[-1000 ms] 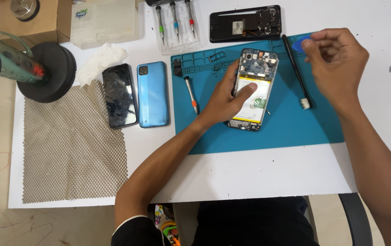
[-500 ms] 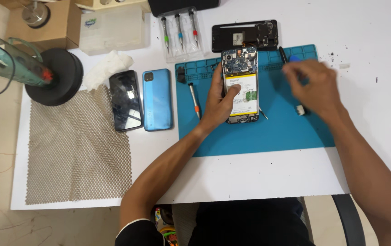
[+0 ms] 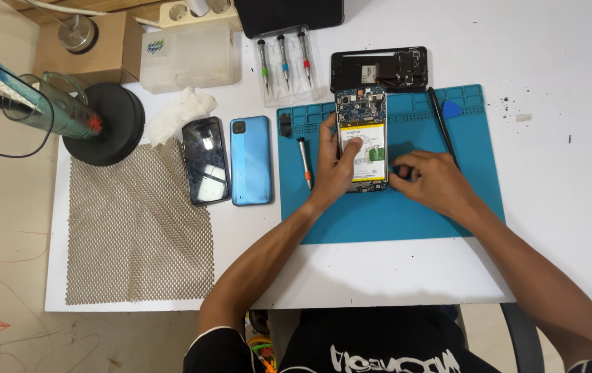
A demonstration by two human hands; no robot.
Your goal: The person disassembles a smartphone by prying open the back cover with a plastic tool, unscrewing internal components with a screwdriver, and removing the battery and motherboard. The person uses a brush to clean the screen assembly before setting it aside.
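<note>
Far left on the table sits the mesh pad (image 3: 137, 228), with the black round stand (image 3: 106, 124) above it and a crumpled white cloth (image 3: 180, 114) beside that. Next come the dark phone screen (image 3: 206, 160) and the blue back cover (image 3: 251, 160), side by side, well apart from where I work. On the left strip of the blue work mat (image 3: 406, 214) lies a small screwdriver (image 3: 305, 162) with an orange tip, just beside my wrist.

Now my left hand (image 3: 334, 166): it lies flat along the left edge of the opened phone (image 3: 363, 138), fingers loosely spread, thumb pressed onto the white and yellow battery. It grips nothing; it only pins the phone to the mat. I judge that steady downward pressure matters here, so the body does not slide while I work on its lower corner.

The phone lies upright near the top middle of the mat, its circuit board exposed at the upper end.

My right hand (image 3: 427, 181) comes in from the right, fingers curled and pinched together at the phone's lower right edge. Whether they hold some small part or tool, I cannot tell. I think a light touch is best here, prying low and slowly.

Further right rest the long black pry tool (image 3: 442, 124) and a blue pick (image 3: 452, 108). Above the mat lie the black inner frame (image 3: 379, 69) and a clear case of screwdrivers (image 3: 285, 62).
</note>
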